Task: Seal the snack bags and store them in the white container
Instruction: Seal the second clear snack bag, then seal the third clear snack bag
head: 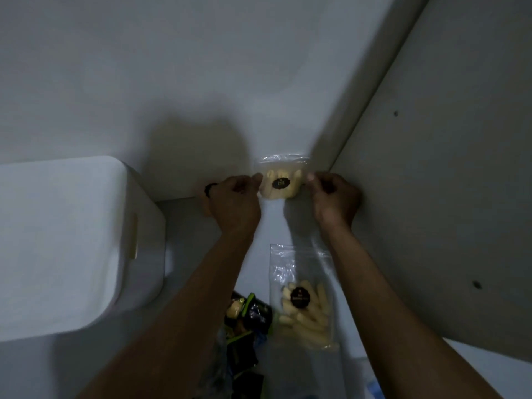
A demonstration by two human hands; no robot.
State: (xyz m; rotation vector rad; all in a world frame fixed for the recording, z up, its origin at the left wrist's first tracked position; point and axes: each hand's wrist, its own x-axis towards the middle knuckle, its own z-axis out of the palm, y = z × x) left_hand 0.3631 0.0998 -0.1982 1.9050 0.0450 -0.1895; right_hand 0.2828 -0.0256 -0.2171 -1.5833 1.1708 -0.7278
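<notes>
A clear snack bag (280,180) of pale yellow sticks with a black label is held up in front of the back wall. My left hand (234,201) pinches its left edge and my right hand (334,197) pinches its right edge. A second clear bag (303,295) of the same sticks lies flat on the surface between my forearms, its top toward the wall. The white container (72,243), lid on, stands at the left.
A heap of dark and green snack packets (247,318) lies near the front, beside my left forearm. A white side panel (446,197) closes the space on the right. Something blue (374,390) shows at the bottom edge.
</notes>
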